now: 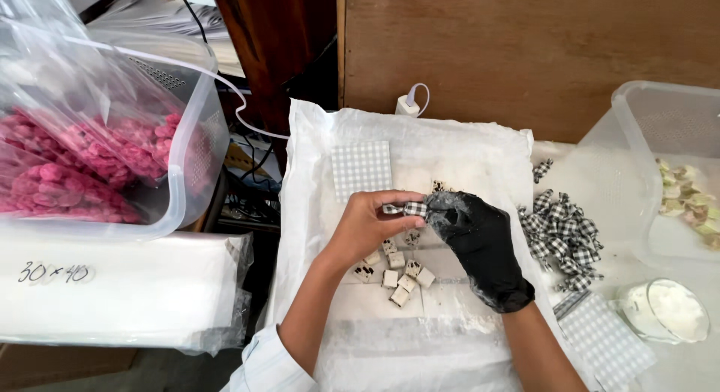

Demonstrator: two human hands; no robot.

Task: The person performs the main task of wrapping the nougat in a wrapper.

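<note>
I held a small candy wrapped in black-and-white checked paper (406,209) between both hands, above the middle of the white plastic sheet (315,159) that covered the work surface. My bare left hand (367,227) pinched one twisted end of the wrapper with thumb and fingertips closed narrow on it. My right hand (480,246), in a black glove dusted with white powder, gripped the other end the same way. Just beneath my hands lay a loose cluster of unwrapped white candy cubes (397,272), some with dark flecks. Toward the far edge of the sheet sat a stack of checked wrapper papers (361,169). Near the sheet's right edge was a pile of finished checked candies (562,238), and at the near right corner another stack of checked papers (604,339) lay beside a cup of white powder (667,311). A clear tub holding bags of pink sweets (90,163) stood off to the left.
</note>
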